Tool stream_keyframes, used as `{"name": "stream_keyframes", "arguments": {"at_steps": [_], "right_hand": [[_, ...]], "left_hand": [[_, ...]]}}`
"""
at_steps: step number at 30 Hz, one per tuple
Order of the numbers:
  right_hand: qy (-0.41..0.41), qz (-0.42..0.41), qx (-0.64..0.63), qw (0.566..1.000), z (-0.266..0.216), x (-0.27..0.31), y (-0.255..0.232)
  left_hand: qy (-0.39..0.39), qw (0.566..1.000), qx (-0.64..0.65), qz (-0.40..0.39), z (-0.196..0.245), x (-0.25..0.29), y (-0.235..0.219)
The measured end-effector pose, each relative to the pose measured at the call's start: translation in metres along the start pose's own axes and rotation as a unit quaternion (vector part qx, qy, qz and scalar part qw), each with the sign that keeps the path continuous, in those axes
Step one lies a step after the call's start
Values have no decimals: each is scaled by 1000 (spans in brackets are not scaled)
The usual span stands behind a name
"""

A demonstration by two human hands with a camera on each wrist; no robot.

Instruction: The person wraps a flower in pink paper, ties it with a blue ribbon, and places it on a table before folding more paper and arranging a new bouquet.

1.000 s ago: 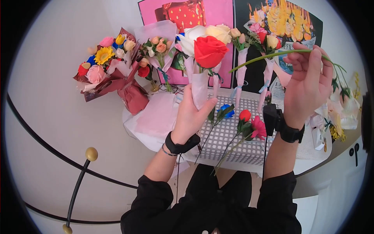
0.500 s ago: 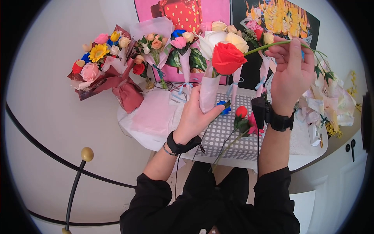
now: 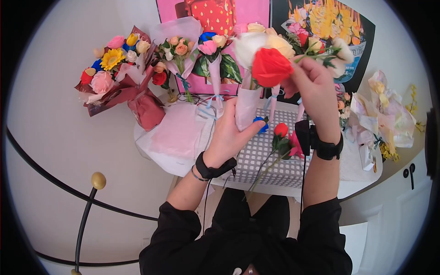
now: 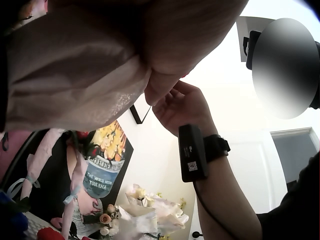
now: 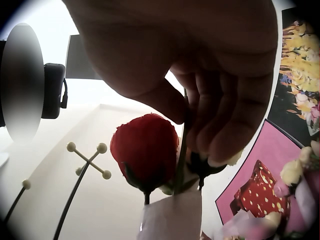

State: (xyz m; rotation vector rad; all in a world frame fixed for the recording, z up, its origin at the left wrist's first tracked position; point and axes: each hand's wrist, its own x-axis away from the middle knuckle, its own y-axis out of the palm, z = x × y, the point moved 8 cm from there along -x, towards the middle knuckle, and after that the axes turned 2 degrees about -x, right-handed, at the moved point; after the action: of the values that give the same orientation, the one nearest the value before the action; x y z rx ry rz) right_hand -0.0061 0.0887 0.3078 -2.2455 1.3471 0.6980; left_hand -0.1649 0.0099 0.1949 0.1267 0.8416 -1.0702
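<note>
The left hand (image 3: 228,133) is gripping a pale pink paper-wrapped cone bouquet (image 3: 247,107) by its lower part, holding it upright above the grey checked cloth-covered table (image 3: 279,169). A red fabric rose (image 3: 271,66) is showing at the cone's top, toward twelve o'clock. The right hand (image 3: 314,94) is pinching a thin green flower stem (image 5: 182,150) at the rose's three o'clock, its lower end reaching the wrap. Loose red and pink flowers (image 3: 286,140) are lying on the table at six o'clock.

Counted: two hands, left (image 3: 228,133) and right (image 3: 311,91); three loose flowers (image 3: 282,137) on one table (image 3: 275,169); one coat stand (image 3: 89,201).
</note>
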Motion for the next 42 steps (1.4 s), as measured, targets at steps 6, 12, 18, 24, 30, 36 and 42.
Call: {"name": "stream_keyframes", "arguments": {"at_steps": [6, 12, 18, 24, 30, 36, 42], "right_hand": [[20, -87, 57, 994, 16, 18, 26], [-119, -101, 199, 968, 3, 38, 30], [-165, 219, 146, 950, 17, 47, -50], [128, 29, -182, 974, 77, 35, -22], [42, 38, -251, 966, 48, 22, 7], [-79, 86, -168, 979, 33, 10, -5], [-79, 62, -162, 982, 20, 5, -27]], "left_hand": [[-14, 999, 31, -1, -1, 1, 3], [-58, 994, 97, -6, -16, 1, 3], [-65, 990, 121, -15, -22, -1, 0], [-93, 978, 186, -22, -16, 2, 6], [-92, 979, 179, -25, -14, 5, 14], [-106, 976, 183, -48, -13, 7, 21], [-108, 980, 156, -59, -14, 6, 19]]}}
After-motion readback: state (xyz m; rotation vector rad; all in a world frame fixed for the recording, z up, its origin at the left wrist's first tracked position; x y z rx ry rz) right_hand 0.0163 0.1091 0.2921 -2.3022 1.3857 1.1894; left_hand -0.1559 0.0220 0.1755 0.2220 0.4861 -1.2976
